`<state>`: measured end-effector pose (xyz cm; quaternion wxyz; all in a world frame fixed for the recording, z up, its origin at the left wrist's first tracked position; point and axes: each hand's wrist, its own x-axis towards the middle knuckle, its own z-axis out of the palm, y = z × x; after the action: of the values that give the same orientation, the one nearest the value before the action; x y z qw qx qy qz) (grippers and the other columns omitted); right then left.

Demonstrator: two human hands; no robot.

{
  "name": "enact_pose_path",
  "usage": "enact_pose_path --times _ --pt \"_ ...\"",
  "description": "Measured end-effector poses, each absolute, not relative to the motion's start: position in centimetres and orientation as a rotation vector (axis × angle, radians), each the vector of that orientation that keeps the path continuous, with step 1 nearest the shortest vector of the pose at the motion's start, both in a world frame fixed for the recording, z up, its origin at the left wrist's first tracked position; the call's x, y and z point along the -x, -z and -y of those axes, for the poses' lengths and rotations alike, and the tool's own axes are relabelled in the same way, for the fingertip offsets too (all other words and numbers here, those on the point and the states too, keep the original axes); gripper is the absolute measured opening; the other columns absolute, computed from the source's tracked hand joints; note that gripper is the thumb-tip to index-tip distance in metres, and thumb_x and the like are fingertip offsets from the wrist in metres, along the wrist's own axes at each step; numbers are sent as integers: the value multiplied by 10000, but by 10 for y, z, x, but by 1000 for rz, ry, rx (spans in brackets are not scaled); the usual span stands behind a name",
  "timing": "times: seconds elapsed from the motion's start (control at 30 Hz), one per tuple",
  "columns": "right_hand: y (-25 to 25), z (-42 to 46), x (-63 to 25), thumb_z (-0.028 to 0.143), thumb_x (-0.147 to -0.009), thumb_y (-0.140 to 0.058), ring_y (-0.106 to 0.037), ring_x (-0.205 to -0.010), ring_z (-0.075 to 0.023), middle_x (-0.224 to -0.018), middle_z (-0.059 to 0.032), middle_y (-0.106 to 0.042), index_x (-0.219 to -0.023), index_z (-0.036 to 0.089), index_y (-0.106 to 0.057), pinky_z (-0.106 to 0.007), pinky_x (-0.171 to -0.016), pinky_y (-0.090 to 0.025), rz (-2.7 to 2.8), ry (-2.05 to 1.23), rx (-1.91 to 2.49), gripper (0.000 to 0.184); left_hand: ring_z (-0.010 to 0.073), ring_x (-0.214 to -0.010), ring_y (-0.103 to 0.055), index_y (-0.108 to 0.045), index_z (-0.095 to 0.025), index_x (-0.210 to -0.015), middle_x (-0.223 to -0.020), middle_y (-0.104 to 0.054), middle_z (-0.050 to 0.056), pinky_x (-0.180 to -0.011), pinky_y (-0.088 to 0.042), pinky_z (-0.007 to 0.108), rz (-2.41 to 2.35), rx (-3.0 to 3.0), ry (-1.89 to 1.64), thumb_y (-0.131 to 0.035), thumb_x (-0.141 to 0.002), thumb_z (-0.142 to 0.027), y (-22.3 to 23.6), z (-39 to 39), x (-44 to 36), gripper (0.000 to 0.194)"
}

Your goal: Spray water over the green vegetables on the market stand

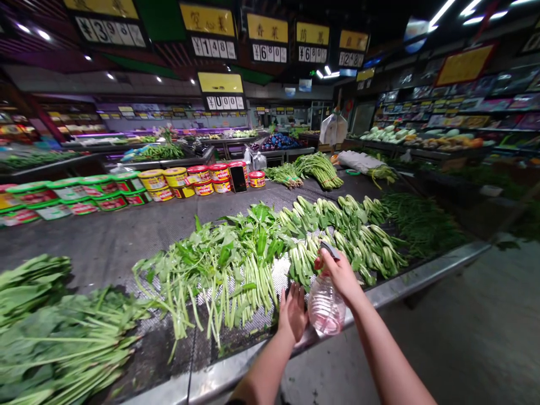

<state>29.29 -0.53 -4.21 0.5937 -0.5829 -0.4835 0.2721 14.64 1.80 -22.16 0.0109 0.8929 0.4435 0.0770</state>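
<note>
My right hand (340,277) is closed around the neck of a clear spray bottle (327,306) with a dark trigger head. The bottle is upright over the front edge of the display stand, and a little pinkish colour shows at its base. Just left of it, my left hand (293,314) lies with fingers stretched out on the stand near the metal rim, holding nothing. Beyond both hands are bunches of bok choy (301,261), wet and laid in rows. Water spinach (236,270) with long pale stems spreads to the left of my left hand.
A metal rim (426,275) runs along the stand's front. Broad leafy greens (71,343) lie at the left. Stacked tubs (154,180) and a dark phone (238,179) stand behind. Long green bundles (318,170) and a wrapped white bundle (360,160) lie farther back. Price signs (221,90) hang overhead.
</note>
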Motion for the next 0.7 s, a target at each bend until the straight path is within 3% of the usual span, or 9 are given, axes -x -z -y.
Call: enact_pose_path --times 0.17,0.27,0.53,0.7 --pt "43 4 -310 572 -781 -501 -643 -750 -253 -825 -89 -690 -860 201 -650 -363 -615 -513 1079 -691 1350 407 251 -1383 -59 -212 -169 -1431 -1482 -234 59 -1132 -131 471 -1375 -2760 -249 -341 -853 -471 214 -19 -145 665" --pt "42 4 -329 571 -779 -501 -644 -797 -264 -889 -105 -690 -921 190 -640 -345 -566 -518 1013 -681 1337 430 238 -1385 -47 -173 -158 -1436 -1499 -171 61 -1125 -119 464 -1305 -2791 -263 -269 -879 -498 210 -22 -146 660" --pt "43 1 -382 584 -763 -509 -644 -633 -244 -718 -94 -680 -894 160 -644 -325 -489 -502 924 -707 1366 464 223 -1387 -33 -141 -153 -1438 -1510 -123 56 -1116 -116 469 -1267 -2792 -275 -215 -896 -505 208 -24 -187 651" --pt "38 3 -409 576 -775 -496 -645 -719 -250 -846 -101 -693 -999 171 -632 -322 -512 -507 964 -727 1345 483 227 -1386 -41 -150 -146 -1438 -1507 -130 61 -1119 -115 469 -1262 -2771 -247 -242 -896 -465 204 -24 -212 636"
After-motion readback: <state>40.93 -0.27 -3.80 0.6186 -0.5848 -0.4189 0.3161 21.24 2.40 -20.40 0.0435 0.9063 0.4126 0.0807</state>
